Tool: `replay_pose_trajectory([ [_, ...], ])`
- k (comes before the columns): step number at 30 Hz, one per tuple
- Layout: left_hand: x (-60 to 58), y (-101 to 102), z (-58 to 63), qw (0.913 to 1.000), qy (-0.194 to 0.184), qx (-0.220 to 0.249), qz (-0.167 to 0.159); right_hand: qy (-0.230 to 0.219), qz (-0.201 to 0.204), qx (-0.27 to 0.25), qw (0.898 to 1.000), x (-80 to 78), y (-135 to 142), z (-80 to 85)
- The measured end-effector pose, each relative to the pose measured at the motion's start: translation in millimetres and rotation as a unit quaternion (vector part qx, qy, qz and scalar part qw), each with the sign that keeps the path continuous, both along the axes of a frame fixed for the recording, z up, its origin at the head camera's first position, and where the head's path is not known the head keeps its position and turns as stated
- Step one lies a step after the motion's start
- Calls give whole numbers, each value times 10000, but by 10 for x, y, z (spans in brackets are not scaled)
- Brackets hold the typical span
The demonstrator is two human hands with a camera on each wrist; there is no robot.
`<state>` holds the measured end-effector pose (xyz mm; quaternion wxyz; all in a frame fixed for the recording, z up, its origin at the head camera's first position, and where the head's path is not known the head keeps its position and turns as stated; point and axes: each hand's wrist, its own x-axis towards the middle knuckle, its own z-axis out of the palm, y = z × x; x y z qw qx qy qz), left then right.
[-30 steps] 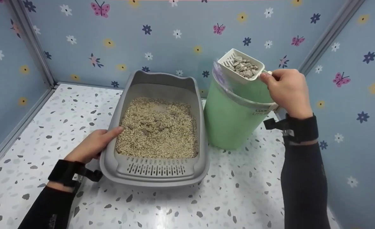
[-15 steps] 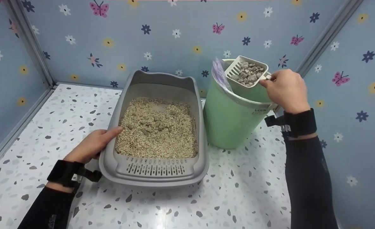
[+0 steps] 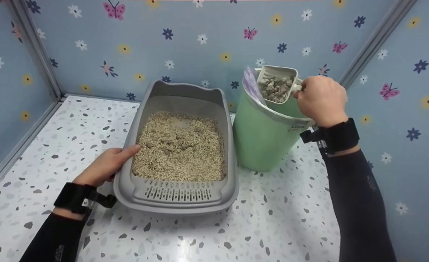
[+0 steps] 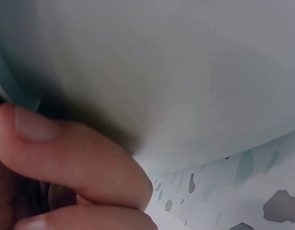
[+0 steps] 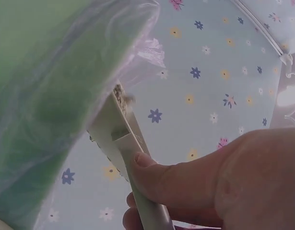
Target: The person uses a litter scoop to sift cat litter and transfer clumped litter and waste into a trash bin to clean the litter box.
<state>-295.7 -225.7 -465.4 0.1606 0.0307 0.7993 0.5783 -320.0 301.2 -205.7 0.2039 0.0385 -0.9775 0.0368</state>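
My right hand (image 3: 321, 100) grips the handle of a white slotted litter scoop (image 3: 296, 88), which is tilted over the green bin (image 3: 261, 142). Grey clumps (image 3: 277, 89) lie in the scoop. In the right wrist view, the thumb presses along the handle of the scoop (image 5: 101, 127), beside the bin's clear-purplish liner bag (image 5: 147, 52). My left hand (image 3: 105, 165) holds the left side of a grey litter box (image 3: 176, 208), thumb on the rim. Its curled fingers (image 4: 99, 158) show below the box in the left wrist view. Tan litter (image 3: 185, 162) with darker clumps covers the box floor.
The bin stands just right of the litter box on a speckled white surface (image 3: 272, 225). Flower-patterned blue panels (image 3: 200, 54) enclose the back and both sides. A lilac bag edge (image 3: 251, 83) sticks up at the bin's left rim.
The scoop has come down toward the bin's mouth and turned, and its clumps have shifted toward the near side. My right wrist has rotated. The left hand and litter box have stayed put.
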Motion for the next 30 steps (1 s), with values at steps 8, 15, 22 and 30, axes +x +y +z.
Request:
replay_pose_trajectory([
  [8,-7,5,-17,10000,34,15,-25,678,222,954,9929,-15,-71,-45],
  [15,-29,-6,-36,10000,41,-17,16,1760,473,1547,9710,-59,-94,-126],
  [22,-13,-4,-24,10000,39,0,-14,2226,642,1854,9550,-78,-95,-132],
  [30,-1,3,-5,10000,78,20,-10,1965,439,1615,9661,-55,-90,-119],
])
